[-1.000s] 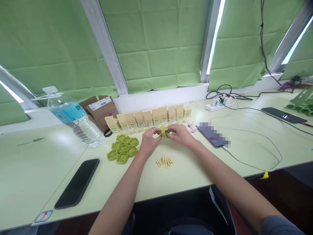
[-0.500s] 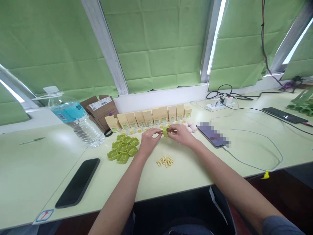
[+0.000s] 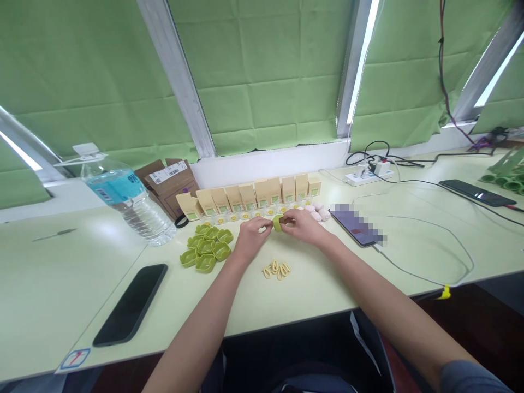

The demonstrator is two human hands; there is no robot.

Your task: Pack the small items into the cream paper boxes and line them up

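Note:
A small green cup-like piece (image 3: 277,222) is held above the table, in front of the row of boxes. My right hand (image 3: 303,226) grips it from the right between thumb and fingers. On its left side, my left hand (image 3: 252,234) is closed in a pinch, fingertips at the piece's edge; whatever is in that pinch is too small to make out. Left of my hands lie several matching green cup-like pieces (image 3: 205,248) in a cluster. Between my forearms, several small pale-yellow loops (image 3: 276,269) lie in a loose pile.
Along the back stand several small cardboard boxes (image 3: 239,197), with clear yellow-marked items (image 3: 233,216) before them. Pinkish rounded pieces (image 3: 321,213) lie beside a charging phone (image 3: 354,225). A water bottle (image 3: 126,196), black phone (image 3: 131,304) and power strip (image 3: 360,177) are also on the table.
The green piece has tilted slightly between my hands, and my left fingertips have shifted a little. The things on the table stay where they were.

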